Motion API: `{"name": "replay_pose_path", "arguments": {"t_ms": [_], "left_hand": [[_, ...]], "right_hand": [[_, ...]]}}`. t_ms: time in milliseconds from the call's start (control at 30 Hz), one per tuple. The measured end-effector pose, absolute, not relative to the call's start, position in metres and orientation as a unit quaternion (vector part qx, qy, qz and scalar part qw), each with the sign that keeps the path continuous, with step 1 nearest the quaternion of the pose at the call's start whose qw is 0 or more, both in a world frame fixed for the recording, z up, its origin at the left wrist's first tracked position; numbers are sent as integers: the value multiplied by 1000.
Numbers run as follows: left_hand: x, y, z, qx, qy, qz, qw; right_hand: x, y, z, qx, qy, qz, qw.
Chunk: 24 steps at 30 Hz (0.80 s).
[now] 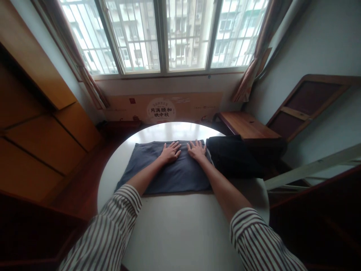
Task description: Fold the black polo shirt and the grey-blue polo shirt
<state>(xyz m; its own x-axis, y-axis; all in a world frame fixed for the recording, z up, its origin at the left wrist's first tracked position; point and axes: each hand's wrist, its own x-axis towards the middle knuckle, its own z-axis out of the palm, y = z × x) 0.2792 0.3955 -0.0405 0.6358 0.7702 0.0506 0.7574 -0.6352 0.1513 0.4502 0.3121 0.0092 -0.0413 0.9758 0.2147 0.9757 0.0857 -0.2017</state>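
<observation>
A folded grey-blue cloth [146,165] lies flat on the round white table [175,226]. My left hand [170,151] rests palm down on the cloth's far middle, fingers stretched out and slightly spread. Beside it, my right hand [196,149] also lies flat on the cloth, fingers apart. Both hands are a small gap from each other and hold nothing. My forearms reach across the cloth, with striped sleeves pushed up near the table's front.
A dark black cloth or bag [234,156] lies at the table's right edge, touching the grey cloth. A wooden side table [245,126] stands beyond it. Wooden cabinets [42,124] line the left. A printed cardboard box [163,108] leans under the window.
</observation>
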Motion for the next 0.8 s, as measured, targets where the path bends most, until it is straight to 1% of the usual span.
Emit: {"name": "replay_pose_path", "arguments": {"t_ms": [133,200,300,367,433,500,600,667,800], "left_hand": [[277,375,-27,874,465,130,62],[265,348,-19,888,429,148,75],[226,289,-10,947,284,124,88],[189,250,-7,960,258,93,62],[146,223,-6,958,277,57,41],[104,209,-7,951,307,30,23],[55,208,-14,935,353,14,-8],[35,211,-20,925,378,25,-26],[22,218,-29,909,410,52,-57]], "right_hand": [[446,305,13,-665,-733,-4,144],[440,293,12,-655,-742,-5,142],[434,255,5,-604,-787,9,124],[439,220,-3,-531,-842,31,93],[454,188,-13,-478,-875,40,68],[476,165,-23,-461,-885,8,61],[508,151,-39,-466,-878,-93,55],[519,152,-46,-462,-874,-139,47],[520,155,-49,-452,-872,-180,52]]}}
